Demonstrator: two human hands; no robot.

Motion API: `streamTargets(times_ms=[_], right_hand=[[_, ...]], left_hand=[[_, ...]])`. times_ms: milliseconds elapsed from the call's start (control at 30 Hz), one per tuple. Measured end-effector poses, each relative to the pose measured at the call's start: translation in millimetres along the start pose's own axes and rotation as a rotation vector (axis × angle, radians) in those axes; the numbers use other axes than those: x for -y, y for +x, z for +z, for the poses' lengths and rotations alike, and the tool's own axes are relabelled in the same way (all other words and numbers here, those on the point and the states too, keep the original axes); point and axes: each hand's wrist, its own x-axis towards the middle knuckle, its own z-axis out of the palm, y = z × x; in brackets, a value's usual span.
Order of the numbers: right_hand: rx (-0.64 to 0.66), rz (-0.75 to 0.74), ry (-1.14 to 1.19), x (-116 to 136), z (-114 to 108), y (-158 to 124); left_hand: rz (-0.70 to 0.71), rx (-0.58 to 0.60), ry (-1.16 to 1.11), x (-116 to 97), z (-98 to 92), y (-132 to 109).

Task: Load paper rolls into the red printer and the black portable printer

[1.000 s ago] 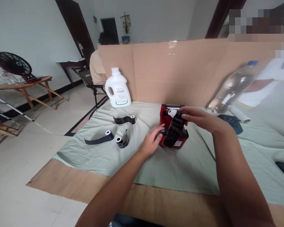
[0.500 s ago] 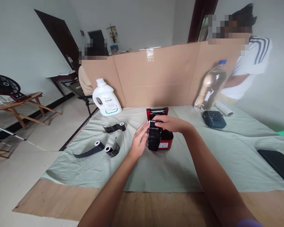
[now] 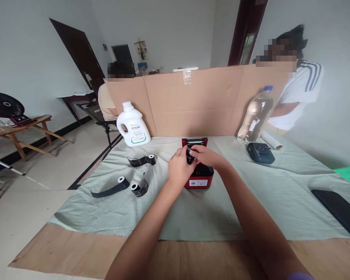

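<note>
A small red and black printer (image 3: 198,182) stands on the cloth with its lid (image 3: 195,141) raised at the back. Above its open body, a roll of black paper (image 3: 190,155) is held between both hands. My left hand (image 3: 179,166) is closed around the roll's left side and partly hides it. From the right, the bent fingers of my right hand (image 3: 206,155) grip the same roll. Left of the printer lie three more black paper rolls with white cores: a far one (image 3: 142,160), a near one (image 3: 112,188) and a curled one (image 3: 140,189).
A white detergent jug (image 3: 133,126) and a clear bottle (image 3: 256,116) stand before a cardboard screen (image 3: 192,105). At right lie a dark device (image 3: 260,153), a white tube (image 3: 272,140) and a black phone-like slab (image 3: 336,210). Two people are beyond the screen.
My left hand has gone from flat fingers beside the roll to closing around it. The hanging strip of black paper no longer covers the printer's front. The view has shifted slightly.
</note>
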Motion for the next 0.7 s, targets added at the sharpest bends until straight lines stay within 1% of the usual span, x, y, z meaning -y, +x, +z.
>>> streamTargets(times_ms=[100,167,233,400,500,600,700], right_hand=[[-0.083,-0.012,-0.084,-4.7,-3.6,0.2],[-0.141,-0.008,-0.153,-8.7,-5.6,0.5],[-0.167,-0.015,-0.208,-11.0,-6.0,0.7],[-0.150,-0.070,-0.337,-5.5,-1.2,-1.7],[-0.134,-0.085,-0.401,-2.3,0.1,-3.8],[-0.079,-0.089,-0.435,-5.7,-4.4,-3.5],[-0.066,-0.052,-0.480,-14.4,-13.5,-1.1]], left_hand=[[-0.028,-0.001,-0.024,-3.3,2.6,6.8],[-0.032,-0.006,-0.024,-2.0,5.8,7.0],[-0.026,-0.005,-0.026,1.1,10.0,5.3],[-0.006,-0.044,-0.103,10.7,22.7,1.0],[0.023,-0.081,-0.136,12.2,28.1,-0.1],[0.036,-0.081,-0.116,11.5,26.7,-6.6],[0.053,-0.072,-0.037,15.9,17.8,-26.4]])
